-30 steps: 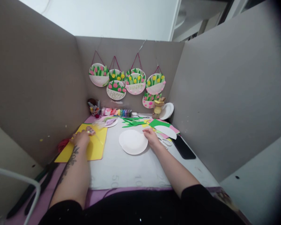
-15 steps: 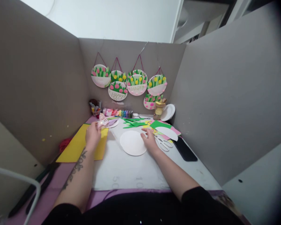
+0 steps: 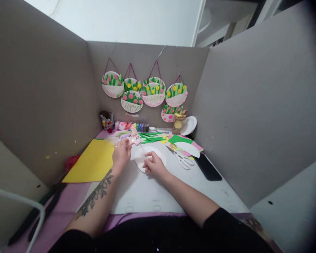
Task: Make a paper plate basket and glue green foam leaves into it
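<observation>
My left hand is closed around a pink glue gun, raised above the table. A thin whitish glue stick runs from the back of the gun down to my right hand, whose fingers pinch its lower end. Below both hands lies a round white paper plate, partly covered by my right hand. To the right of that hand are white-handled scissors, their blades apart.
Yellow sheets lie at the left, green paper strips behind the plate. A half plate and a black phone are at right. Paint pots and a jar stand before the back panel, where decorated plates hang.
My left hand has brought the glue gun rightward, over the plate. My right hand has moved left from the plate's right edge and now pinches the glue stick.
</observation>
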The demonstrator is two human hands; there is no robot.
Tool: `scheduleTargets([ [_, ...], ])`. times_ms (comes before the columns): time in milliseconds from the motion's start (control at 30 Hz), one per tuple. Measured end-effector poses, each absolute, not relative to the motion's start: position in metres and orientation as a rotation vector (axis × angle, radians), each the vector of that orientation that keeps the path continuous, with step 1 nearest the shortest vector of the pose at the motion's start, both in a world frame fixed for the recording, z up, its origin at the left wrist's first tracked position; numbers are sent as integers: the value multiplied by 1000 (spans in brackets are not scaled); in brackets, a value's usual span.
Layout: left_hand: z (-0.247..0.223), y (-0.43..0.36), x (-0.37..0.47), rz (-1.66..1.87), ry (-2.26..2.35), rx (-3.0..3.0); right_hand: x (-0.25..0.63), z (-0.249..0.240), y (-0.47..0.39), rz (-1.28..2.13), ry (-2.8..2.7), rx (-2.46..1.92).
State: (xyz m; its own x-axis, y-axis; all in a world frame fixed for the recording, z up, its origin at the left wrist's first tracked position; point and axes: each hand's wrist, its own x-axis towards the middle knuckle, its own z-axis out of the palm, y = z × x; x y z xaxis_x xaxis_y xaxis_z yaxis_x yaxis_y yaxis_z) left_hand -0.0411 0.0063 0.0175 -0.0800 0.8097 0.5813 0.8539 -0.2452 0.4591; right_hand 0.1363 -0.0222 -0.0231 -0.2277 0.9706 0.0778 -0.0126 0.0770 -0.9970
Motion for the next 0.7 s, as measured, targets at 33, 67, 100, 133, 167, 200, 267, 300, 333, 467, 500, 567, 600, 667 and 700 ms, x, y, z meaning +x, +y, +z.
scheduleTargets([
  [33, 17, 6, -41, -1256, -1879, -2087, 137, -23, -22, 1315, -1410, -1017],
  [67, 17, 5, -40, -1266, -1863, -2079, 137, -23, -22, 1312, -1414, -1005],
  [100, 16, 5, -40, -1275, -1846, -2072, 136, -24, -22, 1315, -1419, -994],
  [133, 16, 4, -39, -1285, -1828, -2064, 136, -26, -22, 1320, -1421, -985],
  [167, 16, 4, -38, -1295, -1811, -2060, 136, -27, -22, 1328, -1420, -979],
  [200, 15, 3, -37, -1302, -1795, -2060, 135, -28, -22, 1337, -1415, -976],
  [267, 15, 2, -35, -1313, -1771, -2071, 136, -30, -21, 1357, -1400, -973],
  [300, 14, 2, -34, -1317, -1765, -2079, 136, -30, -20, 1363, -1392, -970],
  [333, 14, 1, -32, -1320, -1761, -2087, 136, -30, -19, 1362, -1384, -970],
  [467, 14, 0, -29, -1348, -1752, -2102, 139, -30, -17, 1297, -1353, -996],
  [500, 14, -1, -29, -1354, -1750, -2099, 139, -30, -16, 1277, -1348, -1003],
  [567, 14, -1, -28, -1363, -1754, -2088, 139, -31, -16, 1263, -1340, -1014],
  [600, 14, -1, -28, -1367, -1758, -2081, 139, -32, -16, 1268, -1337, -1017],
  [667, 15, -2, -28, -1379, -1763, -2076, 138, -32, -16, 1287, -1336, -1018],
  [700, 16, -2, -28, -1387, -1767, -2078, 138, -32, -16, 1292, -1341, -1015],
])
